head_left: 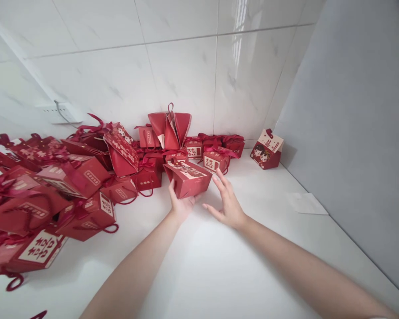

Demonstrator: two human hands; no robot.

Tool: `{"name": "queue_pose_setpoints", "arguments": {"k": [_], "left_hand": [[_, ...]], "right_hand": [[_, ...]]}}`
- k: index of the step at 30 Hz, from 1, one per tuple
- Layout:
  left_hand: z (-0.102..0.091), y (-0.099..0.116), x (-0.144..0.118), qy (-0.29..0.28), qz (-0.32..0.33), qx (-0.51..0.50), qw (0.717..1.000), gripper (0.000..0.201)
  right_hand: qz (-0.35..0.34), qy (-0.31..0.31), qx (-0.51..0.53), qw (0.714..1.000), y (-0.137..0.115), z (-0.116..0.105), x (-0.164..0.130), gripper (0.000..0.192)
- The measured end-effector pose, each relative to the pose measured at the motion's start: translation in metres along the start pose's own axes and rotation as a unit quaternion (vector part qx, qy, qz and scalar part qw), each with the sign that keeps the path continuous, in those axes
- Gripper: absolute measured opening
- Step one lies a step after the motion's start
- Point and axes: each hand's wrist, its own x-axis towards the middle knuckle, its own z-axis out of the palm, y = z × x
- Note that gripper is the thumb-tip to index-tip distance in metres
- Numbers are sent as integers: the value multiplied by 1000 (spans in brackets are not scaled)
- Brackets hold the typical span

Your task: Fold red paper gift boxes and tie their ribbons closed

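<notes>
An indoor room, kind unclear: marble-patterned tiled wall (182, 66), socket panel (67, 111), white tabletop (199, 274).

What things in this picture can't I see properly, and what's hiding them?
All in the head view:
- Inside of the held box: hidden by its own sides.
- Some fingers of the left hand: partly hidden by that box.
- Lower end of the grey cable: behind the red pile.
- Lowest box at left: cut off by the left edge.
- Dark red scrap: cut off by the bottom edge.
</notes>
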Motion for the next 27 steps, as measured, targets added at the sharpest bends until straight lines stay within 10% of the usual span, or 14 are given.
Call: {"name": "queue_pose_setpoints", "arguments": {"k": [19, 27], "left_hand": [[10, -23, -13, -39, -130, -34, 990, 65], [14, -28, -12, 3, -41, -26, 999, 71]], "right_hand": [[-1, 64, -92, 994, 9, 4, -1, 90], [28, 39, -87, 995, 10, 4, -1, 79]]}}
